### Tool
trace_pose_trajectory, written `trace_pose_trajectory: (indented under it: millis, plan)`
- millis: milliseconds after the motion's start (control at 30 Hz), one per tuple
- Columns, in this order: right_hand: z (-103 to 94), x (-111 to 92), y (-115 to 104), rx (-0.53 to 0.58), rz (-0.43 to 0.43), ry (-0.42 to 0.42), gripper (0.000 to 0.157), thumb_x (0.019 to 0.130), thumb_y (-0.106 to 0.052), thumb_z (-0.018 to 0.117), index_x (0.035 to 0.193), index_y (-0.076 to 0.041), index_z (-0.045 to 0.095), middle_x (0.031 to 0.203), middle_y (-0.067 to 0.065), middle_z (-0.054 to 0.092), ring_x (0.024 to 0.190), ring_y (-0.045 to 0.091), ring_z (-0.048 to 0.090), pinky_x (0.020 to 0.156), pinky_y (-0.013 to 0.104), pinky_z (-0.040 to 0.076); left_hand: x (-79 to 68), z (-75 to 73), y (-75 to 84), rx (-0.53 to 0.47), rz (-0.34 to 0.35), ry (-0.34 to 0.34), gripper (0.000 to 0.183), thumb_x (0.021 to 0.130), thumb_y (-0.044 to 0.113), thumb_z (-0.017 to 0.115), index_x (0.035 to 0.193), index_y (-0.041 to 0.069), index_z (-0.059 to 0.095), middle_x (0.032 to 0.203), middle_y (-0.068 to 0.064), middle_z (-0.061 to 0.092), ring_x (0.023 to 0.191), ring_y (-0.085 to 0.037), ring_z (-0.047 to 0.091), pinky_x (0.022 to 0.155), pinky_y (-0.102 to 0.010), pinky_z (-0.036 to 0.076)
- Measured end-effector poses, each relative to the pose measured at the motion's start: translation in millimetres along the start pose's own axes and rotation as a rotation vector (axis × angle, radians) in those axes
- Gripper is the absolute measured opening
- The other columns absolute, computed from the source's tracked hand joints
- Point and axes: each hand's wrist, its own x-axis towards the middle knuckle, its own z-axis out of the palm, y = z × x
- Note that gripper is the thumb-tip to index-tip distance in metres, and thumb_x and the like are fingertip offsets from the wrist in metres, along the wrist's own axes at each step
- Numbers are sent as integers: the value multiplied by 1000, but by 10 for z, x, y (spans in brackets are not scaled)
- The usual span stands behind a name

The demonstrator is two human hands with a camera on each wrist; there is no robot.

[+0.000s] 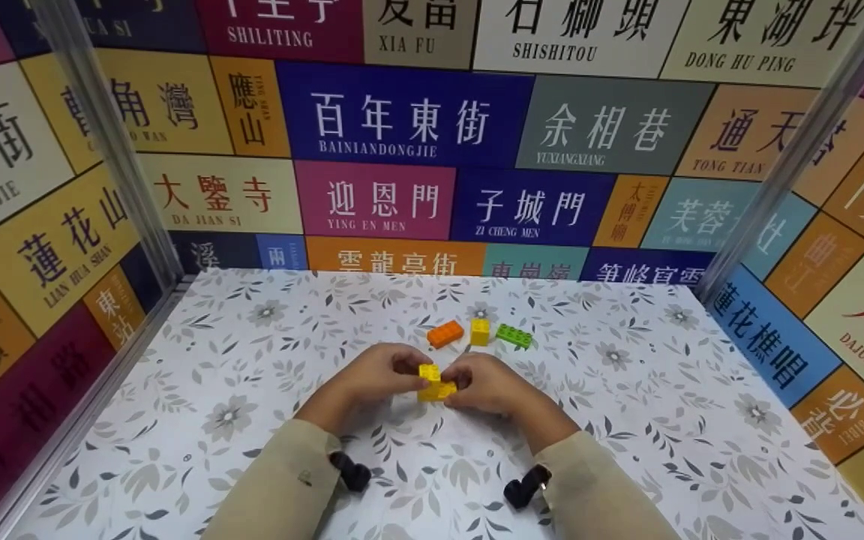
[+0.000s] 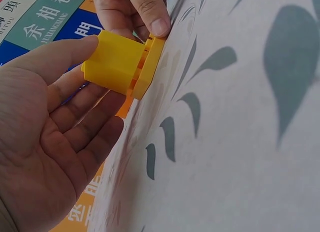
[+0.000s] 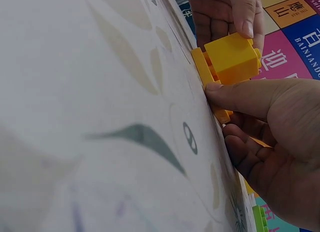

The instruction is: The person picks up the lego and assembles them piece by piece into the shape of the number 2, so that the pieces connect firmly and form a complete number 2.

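Observation:
Between both hands, low over the patterned tabletop, are two yellow toy bricks. My left hand (image 1: 379,373) pinches the taller yellow brick (image 2: 115,60) between thumb and fingers. Beneath it lies a flatter, longer yellow brick (image 3: 202,67), whose right end my right hand (image 1: 488,382) grips, thumb on top. In the left wrist view the taller brick sits over one end of the flat one. A thin gap with studs shows between them, so whether they are fully pressed together I cannot tell.
Just beyond the hands stand an orange brick (image 1: 445,334), another yellow brick (image 1: 480,331) and a green brick (image 1: 514,335), in a loose row. Panels with printed place names (image 1: 402,112) enclose the white floral tabletop (image 1: 214,480) at the back and sides.

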Motion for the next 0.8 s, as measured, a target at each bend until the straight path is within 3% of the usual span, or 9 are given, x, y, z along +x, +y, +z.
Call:
trace_pose_trajectory:
  millis: [600, 800]
  plan:
    - [-6, 3, -21, -10, 12, -12, 33, 87, -21, 89, 118, -19, 81, 104, -1, 69, 93, 16, 60, 85, 34, 52, -19, -2, 69, -13, -106, -16, 21, 90, 28, 88, 108, 33, 78, 111, 7, 75, 110, -21, 66, 110, -46, 51]
    - [1, 7, -17, -8, 22, -19, 35, 87, -21, 88, 121, -17, 80, 106, -1, 70, 94, 16, 60, 85, 34, 52, -24, -13, 65, -9, -119, -5, 19, 91, 30, 87, 107, 33, 79, 110, 7, 75, 107, -21, 65, 102, -42, 52]
